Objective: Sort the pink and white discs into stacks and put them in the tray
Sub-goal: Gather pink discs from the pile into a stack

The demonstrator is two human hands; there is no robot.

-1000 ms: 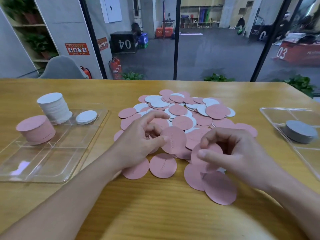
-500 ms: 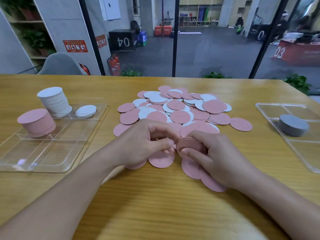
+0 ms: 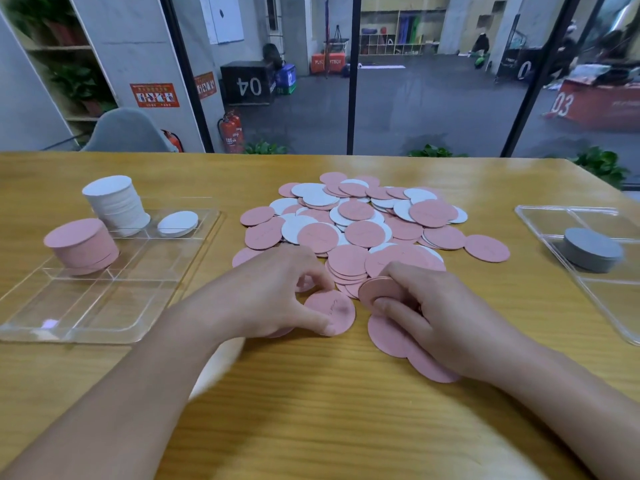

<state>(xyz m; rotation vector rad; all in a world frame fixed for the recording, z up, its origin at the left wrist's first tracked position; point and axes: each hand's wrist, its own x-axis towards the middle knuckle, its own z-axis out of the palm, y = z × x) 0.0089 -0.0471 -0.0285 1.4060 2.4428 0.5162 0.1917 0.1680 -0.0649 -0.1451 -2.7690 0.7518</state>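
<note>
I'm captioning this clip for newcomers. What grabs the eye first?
The heap of pink and white discs mid-table, with the left hand pinching a pink disc and the right hand gripping a small pink stack. Finished stacks stand in the clear tray at left.

The wooden counter [image 3: 311,393] carried a pile of discs [image 3: 360,230] at its middle, a tray [image 3: 86,320] left, another tray [image 3: 595,285] right.

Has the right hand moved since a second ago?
Yes. The right hand, now holding a small stack of pink discs, has shifted left toward the left hand, judged against the loose disc pile on the table.
</note>
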